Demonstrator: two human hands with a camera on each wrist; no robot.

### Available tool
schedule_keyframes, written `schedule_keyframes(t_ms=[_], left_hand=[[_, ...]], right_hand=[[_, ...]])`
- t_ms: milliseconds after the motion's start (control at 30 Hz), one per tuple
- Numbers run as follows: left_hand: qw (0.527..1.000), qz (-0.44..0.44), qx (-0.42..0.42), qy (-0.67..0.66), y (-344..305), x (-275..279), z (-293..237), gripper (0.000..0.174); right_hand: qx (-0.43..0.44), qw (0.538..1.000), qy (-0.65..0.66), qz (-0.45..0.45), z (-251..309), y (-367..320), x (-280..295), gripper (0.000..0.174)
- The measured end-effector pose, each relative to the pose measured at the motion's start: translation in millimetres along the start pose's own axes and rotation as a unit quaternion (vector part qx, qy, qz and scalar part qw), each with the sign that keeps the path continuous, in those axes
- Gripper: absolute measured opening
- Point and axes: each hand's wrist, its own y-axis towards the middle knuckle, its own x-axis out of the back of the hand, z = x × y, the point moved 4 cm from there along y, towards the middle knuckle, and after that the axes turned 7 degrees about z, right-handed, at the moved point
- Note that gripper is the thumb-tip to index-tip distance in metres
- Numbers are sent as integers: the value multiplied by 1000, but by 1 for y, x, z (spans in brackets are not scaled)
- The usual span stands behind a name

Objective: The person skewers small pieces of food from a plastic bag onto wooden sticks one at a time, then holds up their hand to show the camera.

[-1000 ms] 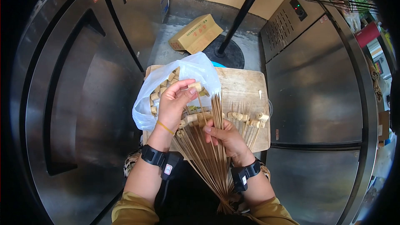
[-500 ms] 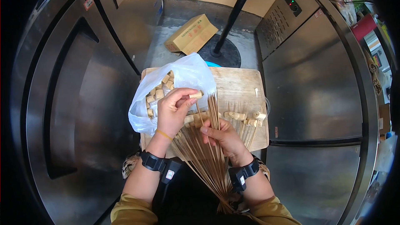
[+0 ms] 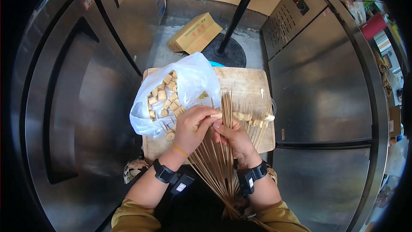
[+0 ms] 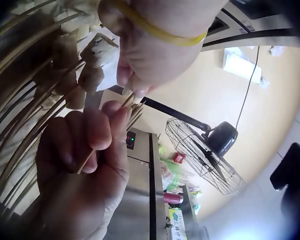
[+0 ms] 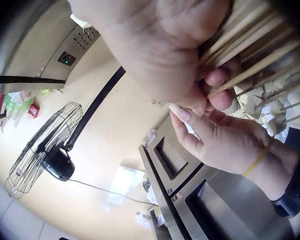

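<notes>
In the head view my left hand (image 3: 193, 126) pinches a pale tan food chunk (image 3: 218, 115), a short cylinder, with a thin stick's tip showing above it. Close beside, thumb nearly meeting the left fingers, my right hand (image 3: 238, 139) grips a fanned bundle of bamboo skewers (image 3: 226, 103) that runs down to the lap. The right wrist view has one skewer (image 5: 255, 70) between the right fingers. Threaded chunks (image 3: 242, 116) on skewers lie along the board to the right. Another chunk (image 3: 170, 135) sits just left of the left hand.
A white plastic bag (image 3: 195, 75) of loose chunks (image 3: 162, 95) lies open on the wooden board (image 3: 244, 79). Steel cabinets (image 3: 317, 81) stand close on both sides. Behind are a cardboard box (image 3: 195, 34) and a black pole (image 3: 236, 21) on a round base.
My left hand has come down and rightward with the chunk, from the stick's tip to near the right fingers. My right hand keeps its hold on the skewers.
</notes>
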Motion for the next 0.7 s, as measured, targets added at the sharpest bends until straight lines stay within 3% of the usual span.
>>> schedule_keyframes(t_ms=[100, 200, 300, 400, 600, 700], left_hand=[[999, 5, -15, 33, 2, 2, 4, 16], [988, -79, -101, 89, 9, 17, -8, 10], [983, -139, 116, 26, 6, 53, 32, 7], [950, -81, 226, 198, 5, 82, 56, 9], [926, 21, 109, 360, 3, 61, 74, 34], [903, 26, 194, 381, 5, 56, 70, 41]], right_hand=[[-10, 1000, -8, -1, 4, -1, 1, 7], [-15, 999, -30, -18, 5, -1, 0, 8], [-4, 998, -38, -53, 6, -2, 3, 8], [29, 995, -52, -74, 5, -2, 10, 9], [40, 993, -77, -82, 4, -3, 11, 13], [50, 995, -54, -69, 9, -5, 7, 13]])
